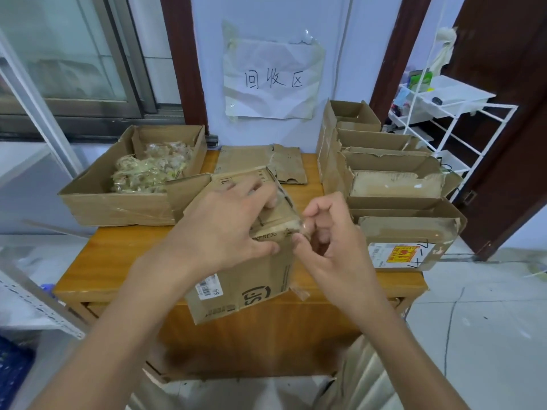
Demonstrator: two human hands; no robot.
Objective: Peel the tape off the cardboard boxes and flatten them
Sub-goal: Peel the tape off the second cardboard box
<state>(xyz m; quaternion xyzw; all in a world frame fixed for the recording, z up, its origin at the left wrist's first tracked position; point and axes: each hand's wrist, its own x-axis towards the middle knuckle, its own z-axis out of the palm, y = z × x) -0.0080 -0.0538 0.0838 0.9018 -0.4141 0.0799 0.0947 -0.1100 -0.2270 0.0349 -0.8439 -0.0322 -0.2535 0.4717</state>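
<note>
A brown cardboard box with a barcode label and black printing is held tilted above the wooden table, in front of me. My left hand grips its upper side, fingers spread over the top edge. My right hand pinches a strip of clear tape at the box's upper right corner, between thumb and fingers. Another loose bit of tape sticks out from the box's lower right edge.
An open box holding balled-up used tape stands at the left. Flattened cardboard lies at the back. Several open boxes are stacked at the right. A white wire rack stands beyond them.
</note>
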